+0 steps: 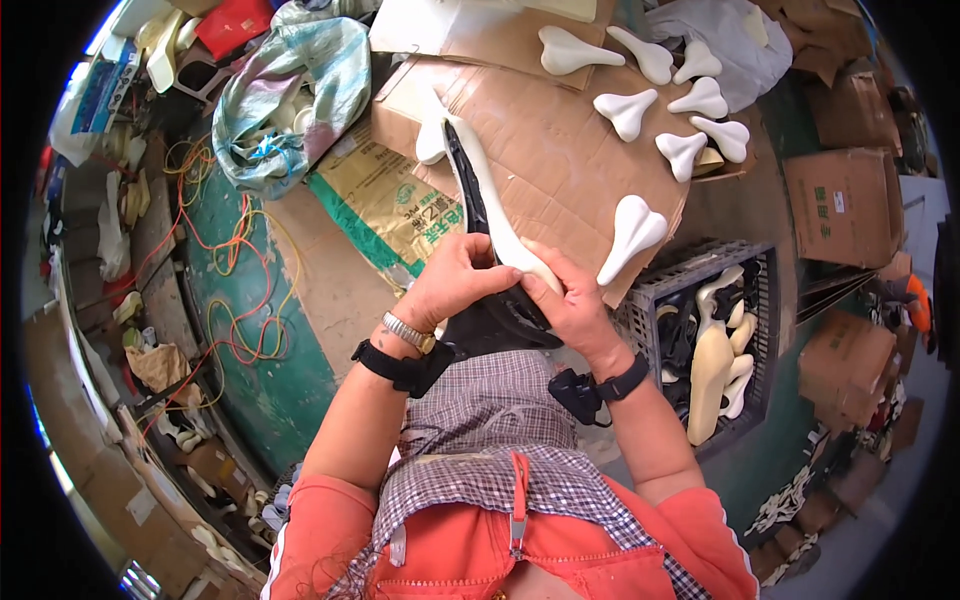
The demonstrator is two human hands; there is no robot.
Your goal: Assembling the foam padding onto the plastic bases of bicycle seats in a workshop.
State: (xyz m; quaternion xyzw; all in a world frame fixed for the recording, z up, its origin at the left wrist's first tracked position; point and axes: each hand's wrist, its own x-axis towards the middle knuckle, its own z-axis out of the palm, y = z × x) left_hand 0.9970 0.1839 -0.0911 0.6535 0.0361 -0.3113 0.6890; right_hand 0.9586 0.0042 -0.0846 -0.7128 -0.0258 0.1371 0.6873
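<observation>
Cream foam on a black shell: the bicycle saddle stands on edge over the person's lap, long axis running up and away, nose far, broad tail near. Left hand grips the saddle's left flank, right hand its right, both clamped at the tail, equally near. A grey crate lies right of the saddle
</observation>
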